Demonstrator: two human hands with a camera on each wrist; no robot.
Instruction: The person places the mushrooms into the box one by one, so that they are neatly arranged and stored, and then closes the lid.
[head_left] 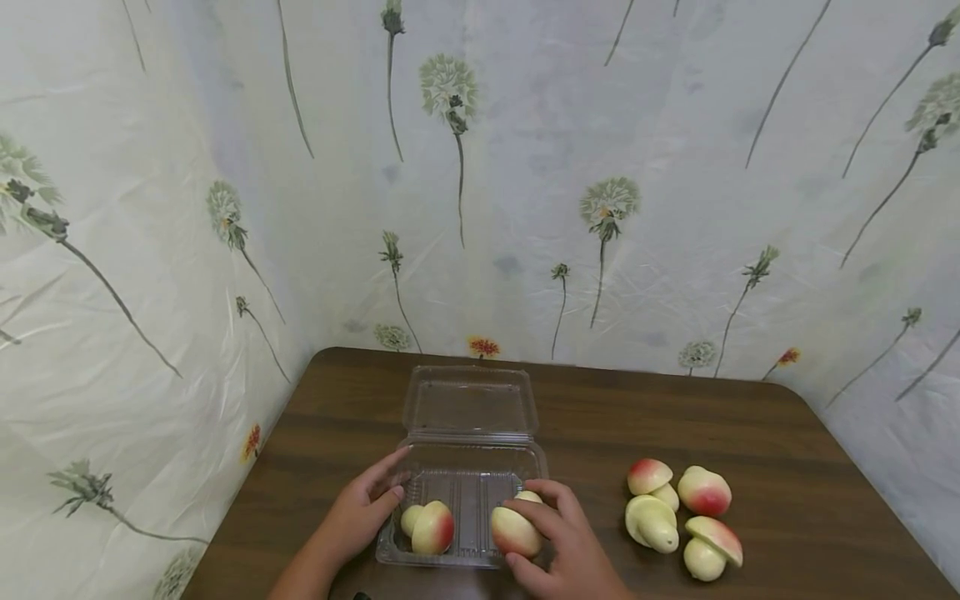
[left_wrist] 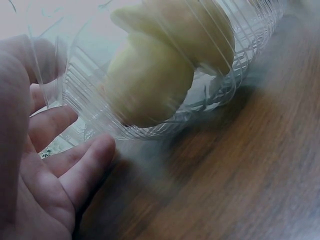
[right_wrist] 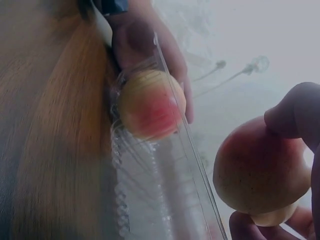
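2 bare hands are at a clear plastic container (head_left: 468, 510) on the brown wood-grain table (head_left: 615, 417). The right hand (head_left: 570, 546) grasps a cream-and-red mushroom-shaped piece (head_left: 513, 533) between thumb and fingers, over the container's right part. The left hand (head_left: 354, 518) rests relaxed, loosely extended fingers against the container's left wall. 1 similar piece (head_left: 432, 528) lies inside, at the near left. The lid (head_left: 471, 404) is open on the far side. Well to the right, 4 more pieces (head_left: 707, 492) sit close together, 2 far and 2 near. A flower-patterned sheet (head_left: 525, 125) hangs beyond the table's far edge.
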